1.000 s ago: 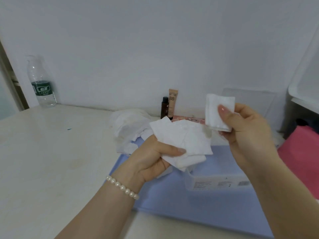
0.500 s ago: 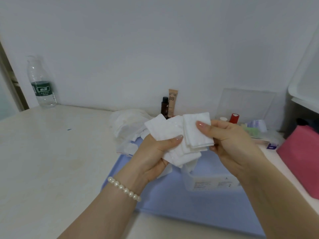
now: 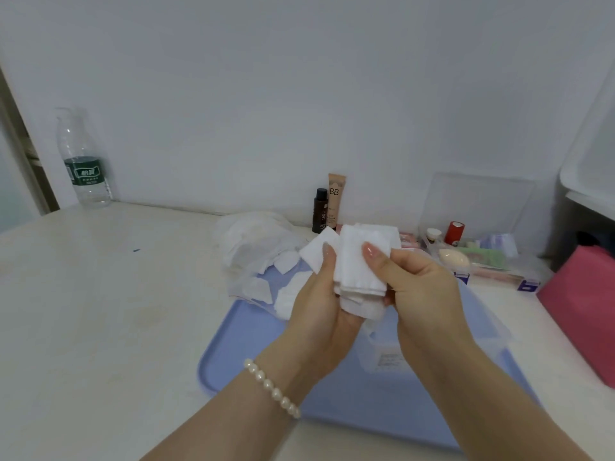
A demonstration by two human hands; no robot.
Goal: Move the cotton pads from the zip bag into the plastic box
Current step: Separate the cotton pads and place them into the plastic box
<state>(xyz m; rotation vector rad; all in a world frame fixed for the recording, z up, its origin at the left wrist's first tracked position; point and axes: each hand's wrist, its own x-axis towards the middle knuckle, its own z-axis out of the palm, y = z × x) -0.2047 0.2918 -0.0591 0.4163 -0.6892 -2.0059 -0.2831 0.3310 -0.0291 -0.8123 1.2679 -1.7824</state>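
Both hands hold one stack of white square cotton pads (image 3: 357,264) above the blue tray (image 3: 253,354). My left hand (image 3: 316,307) grips the stack from the left and below, thumb on a loose pad. My right hand (image 3: 416,287) presses its thumb on the front of the stack. The clear plastic box (image 3: 382,357) stands on the tray under my hands, mostly hidden by my right wrist. The crumpled clear zip bag (image 3: 253,241) lies behind the tray's far left corner, with several loose pads spilling from it.
A water bottle (image 3: 85,161) stands far left by the wall. A dark bottle (image 3: 320,211) and a BB cream tube (image 3: 335,201) stand behind the pads. A clear organiser with cosmetics (image 3: 472,247) and a pink box (image 3: 582,307) sit at the right.
My right hand came down and left with its single pad and laid it on the pads in my left hand. Both hands now squeeze the pads into one stack.
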